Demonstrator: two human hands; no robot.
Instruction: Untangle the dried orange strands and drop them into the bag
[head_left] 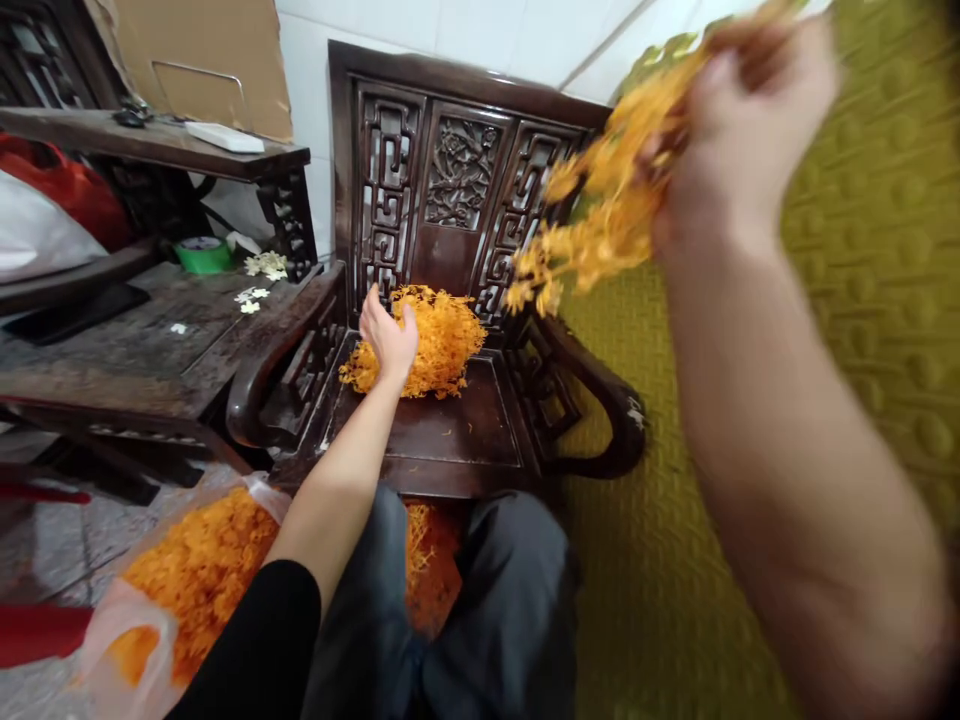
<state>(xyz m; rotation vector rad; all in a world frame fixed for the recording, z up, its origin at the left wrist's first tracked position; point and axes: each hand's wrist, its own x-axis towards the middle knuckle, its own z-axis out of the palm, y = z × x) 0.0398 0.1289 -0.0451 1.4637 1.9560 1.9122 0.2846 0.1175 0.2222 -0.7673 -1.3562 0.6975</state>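
pile: orange flower heap (pixel 420 345) is sitting on the chair (pixel 450 430) seat, toward the backrest, left of seat centre.
left hand: left hand (pixel 388 335) is resting on the heap's left edge, fingers open and slightly curled, palm facing the heap; not gripping anything that I can tell.
key relation: heap is lying just right of and beyond the left fingers, touching them; left hand is far nearer to it than the right.
right hand: right hand (pixel 739 130) is hanging high, above and right of the chair, well apart from the heap, fingers closed on a bunch (pixel 600 220) of the same orange flowers; blurred.
bunch axis: running down-left from the fist toward the chair's right armrest.
bag: clear bag (pixel 180 590) of orange flowers is lying on the floor, left of the chair front, beside the left elbow.
table: dark table (pixel 135 340) left of the chair is carrying green tape (pixel 202 255) and white blossoms (pixel 266 265).
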